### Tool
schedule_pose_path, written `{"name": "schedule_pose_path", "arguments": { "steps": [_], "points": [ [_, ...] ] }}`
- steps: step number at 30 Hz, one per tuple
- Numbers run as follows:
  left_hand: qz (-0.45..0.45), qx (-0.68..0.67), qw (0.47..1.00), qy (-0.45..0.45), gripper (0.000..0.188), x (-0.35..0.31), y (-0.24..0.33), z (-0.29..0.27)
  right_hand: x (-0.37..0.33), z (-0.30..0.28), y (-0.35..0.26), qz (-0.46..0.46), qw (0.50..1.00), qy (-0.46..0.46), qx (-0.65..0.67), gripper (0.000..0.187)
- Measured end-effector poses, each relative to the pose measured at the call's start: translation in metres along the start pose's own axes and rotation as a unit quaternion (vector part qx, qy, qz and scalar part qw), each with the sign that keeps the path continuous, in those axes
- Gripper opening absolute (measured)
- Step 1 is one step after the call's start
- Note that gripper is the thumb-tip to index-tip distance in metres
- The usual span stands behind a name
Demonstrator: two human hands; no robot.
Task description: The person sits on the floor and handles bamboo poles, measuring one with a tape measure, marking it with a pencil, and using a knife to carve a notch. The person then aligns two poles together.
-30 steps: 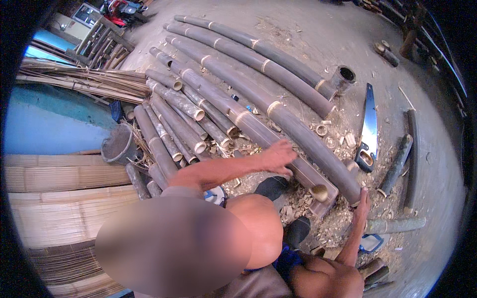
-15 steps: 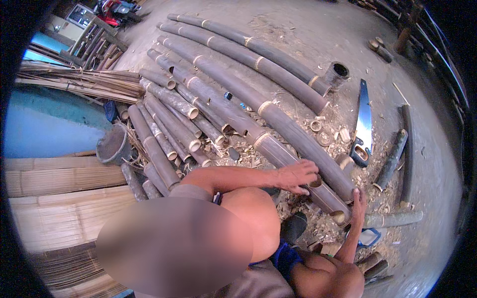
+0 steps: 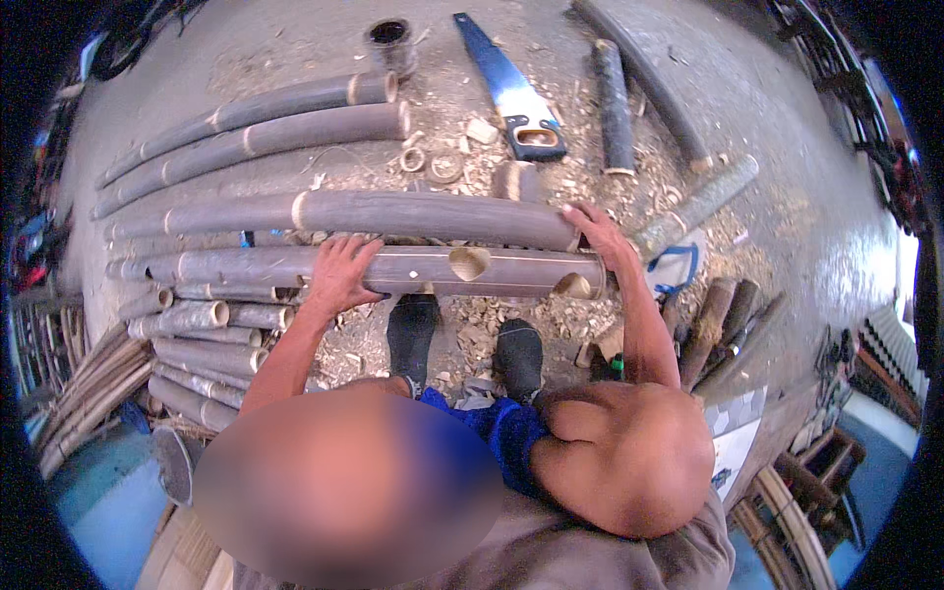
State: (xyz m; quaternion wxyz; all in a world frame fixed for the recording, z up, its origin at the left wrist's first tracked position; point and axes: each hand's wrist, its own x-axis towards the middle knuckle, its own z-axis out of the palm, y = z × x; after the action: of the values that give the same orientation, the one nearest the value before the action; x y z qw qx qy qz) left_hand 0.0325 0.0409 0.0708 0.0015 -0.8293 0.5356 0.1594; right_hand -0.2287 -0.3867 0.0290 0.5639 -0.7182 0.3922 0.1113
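Two long dark bamboo poles lie side by side across in front of me. The nearer bamboo pole (image 3: 433, 270) has scooped openings cut in its wall near the right end and a pale line along it. My left hand (image 3: 341, 275) grips it left of the openings, fingers over the far side and thumb on the near side. The farther bamboo pole (image 3: 423, 216) is uncut where it shows. At its right end, my right hand (image 3: 600, 236) has its fingers curled over the rim; its palm side is hidden.
Beyond the poles lie a handsaw (image 3: 511, 93), two more bamboo poles (image 3: 265, 138) and a dark round container (image 3: 390, 44). Cut bamboo pieces (image 3: 202, 354) are stacked at left. Wood chips (image 3: 472, 339) cover the floor around my feet. A blue-framed item (image 3: 678, 264) sits right of my hand.
The view has swung round to the right, so the poles now run crosswise. My left hand has shifted left along the nearer pole, away from its openings. My right hand stays at the farther pole's end.
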Motion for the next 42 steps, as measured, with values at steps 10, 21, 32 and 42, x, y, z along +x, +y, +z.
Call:
{"name": "schedule_pose_path", "arguments": {
  "steps": [10,21,32,42],
  "points": [
    [-0.009,-0.035,0.998,0.053,0.105,-0.002,0.005,0.009,0.014,-0.006,0.014,0.111,0.989,0.043,0.084,0.084],
    [-0.017,-0.061,0.994,0.090,0.101,0.003,0.005,-0.003,0.025,-0.007,0.027,0.003,0.998,0.027,0.064,0.073],
    [-0.344,-0.277,0.819,0.367,0.081,0.047,0.001,0.014,0.001,-0.010,0.008,-0.062,0.997,0.047,-0.028,0.063],
    [-0.421,-0.374,0.668,0.486,0.092,0.067,-0.017,0.031,0.018,-0.009,0.001,0.040,0.981,-0.028,0.188,0.064]
  ]
}}
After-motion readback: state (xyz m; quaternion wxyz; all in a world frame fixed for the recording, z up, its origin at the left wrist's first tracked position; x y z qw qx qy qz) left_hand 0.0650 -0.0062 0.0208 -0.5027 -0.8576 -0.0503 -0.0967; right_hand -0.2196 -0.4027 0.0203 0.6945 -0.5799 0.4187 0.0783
